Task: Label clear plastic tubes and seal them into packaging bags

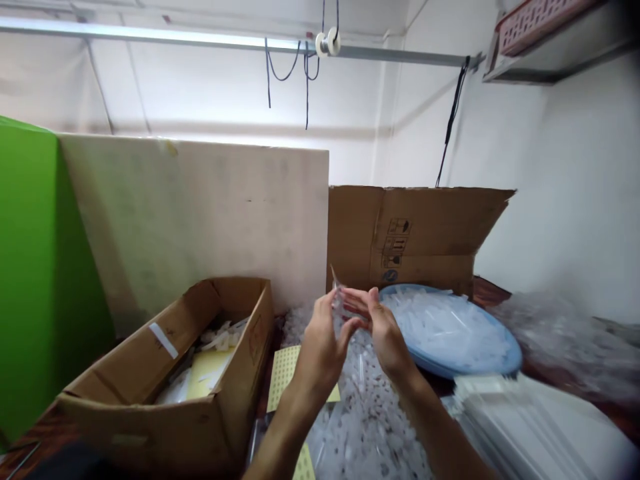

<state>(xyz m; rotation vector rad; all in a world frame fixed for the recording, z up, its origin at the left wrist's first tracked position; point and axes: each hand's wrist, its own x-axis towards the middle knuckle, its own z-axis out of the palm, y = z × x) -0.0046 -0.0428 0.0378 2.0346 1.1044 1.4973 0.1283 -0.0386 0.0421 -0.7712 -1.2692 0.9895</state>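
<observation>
My left hand [320, 337] is raised over the middle of the table, its fingers closed on a small clear plastic piece [337, 293] with a thin pointed top; blur hides its exact kind. Facing it, my right hand [384, 330] has its fingers stretched toward the piece and spread a little. Whether those fingertips touch the plastic, I cannot make out. Beneath both hands lies a spread of clear plastic pieces with small dark dots [370, 407]. A yellow sheet of small round stickers [284, 373] lies partly behind my left forearm.
To the left stands an open cardboard box [240, 380] with papers and plastic bits inside. A blue round tray [430, 363] heaped with translucent pieces sits at the right, near stacked white sheets [565, 427]. Clear plastic bags [565, 340] lie farther right. Cardboard [430, 233] stands behind.
</observation>
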